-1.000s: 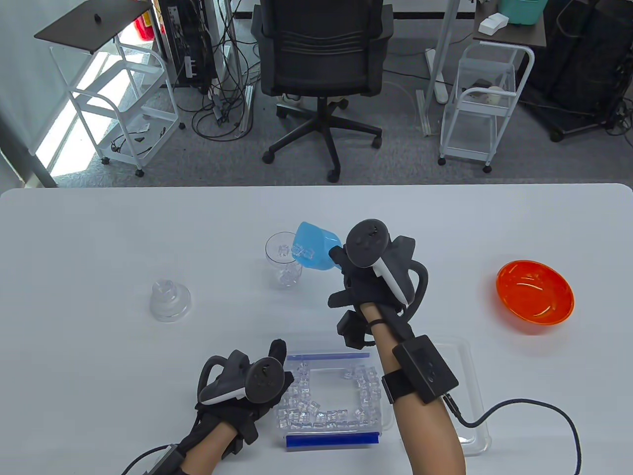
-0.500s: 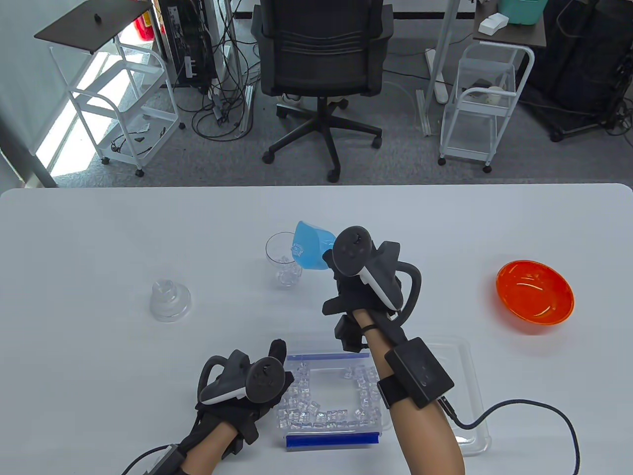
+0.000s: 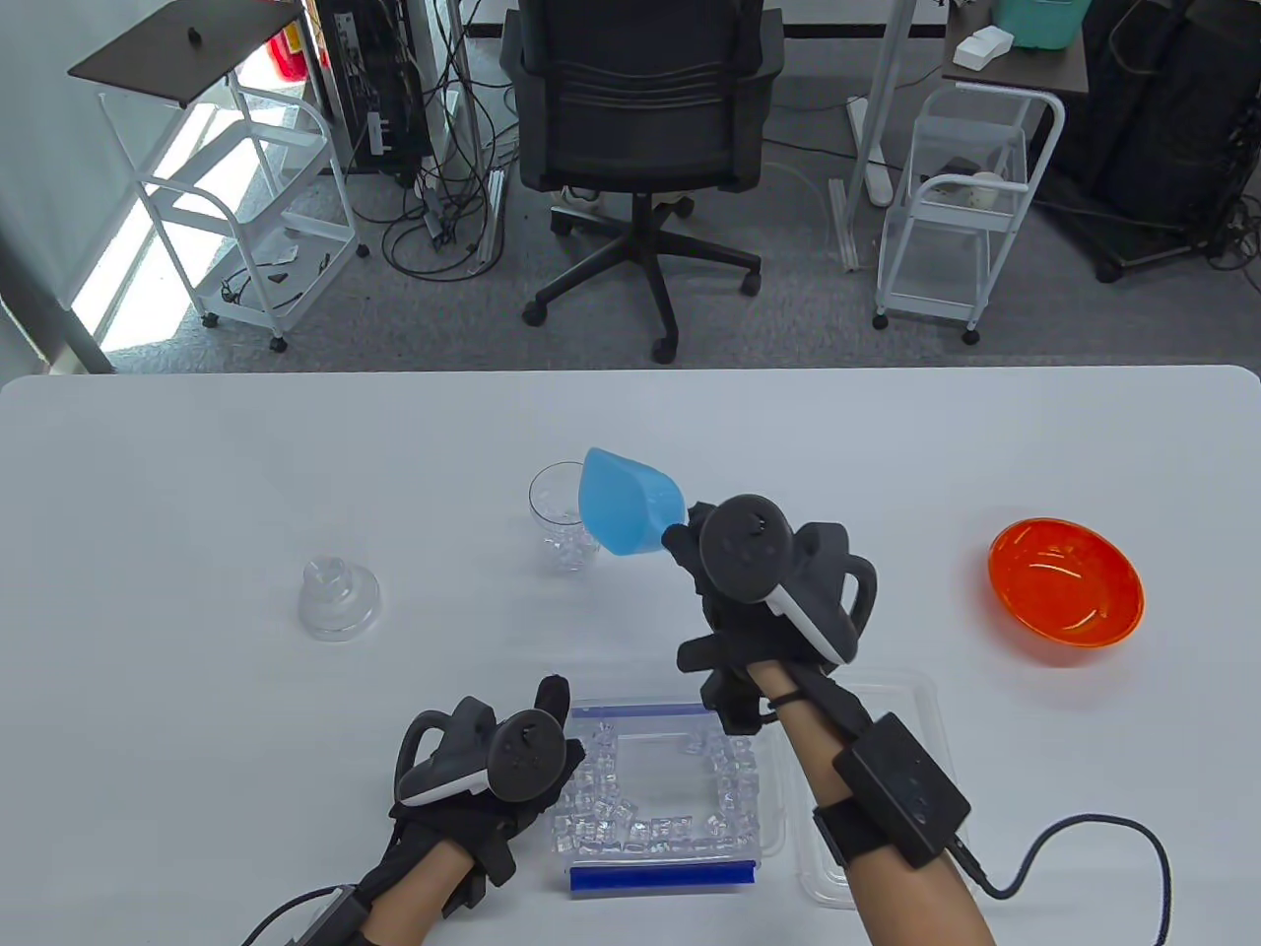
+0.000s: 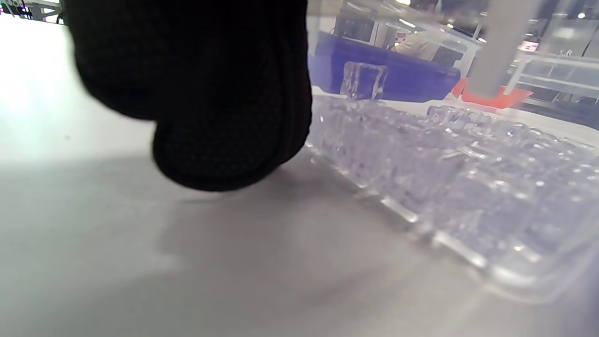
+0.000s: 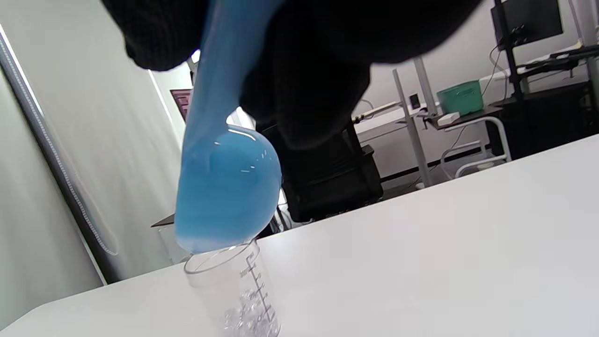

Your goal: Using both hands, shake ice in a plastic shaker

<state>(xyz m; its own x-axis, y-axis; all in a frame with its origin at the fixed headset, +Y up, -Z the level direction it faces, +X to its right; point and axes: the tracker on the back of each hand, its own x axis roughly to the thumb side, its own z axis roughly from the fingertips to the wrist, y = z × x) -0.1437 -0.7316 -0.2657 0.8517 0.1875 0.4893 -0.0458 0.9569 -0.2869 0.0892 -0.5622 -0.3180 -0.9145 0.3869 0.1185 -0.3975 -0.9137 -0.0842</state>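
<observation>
At mid-table, my right hand (image 3: 759, 581), fingers clenched on the blue scoop (image 3: 627, 507) tipped over the clear plastic shaker (image 3: 564, 527), risks knocking the light cup over, while my left hand (image 3: 493, 778), loosely curled beside the ice tray (image 3: 655, 872), holds nothing.

A sky-blue scoop (image 3: 626, 510) is showing against the white bench (image 3: 197, 473); an orange bowl (image 3: 1066, 581) is glowing translucent, and dark blue strips are edging the clear ice tray (image 3: 658, 788).

Gloved left hand (image 4: 201, 93) resting beside ice tray (image 4: 449, 187) on table (image 4: 140, 262).
</observation>
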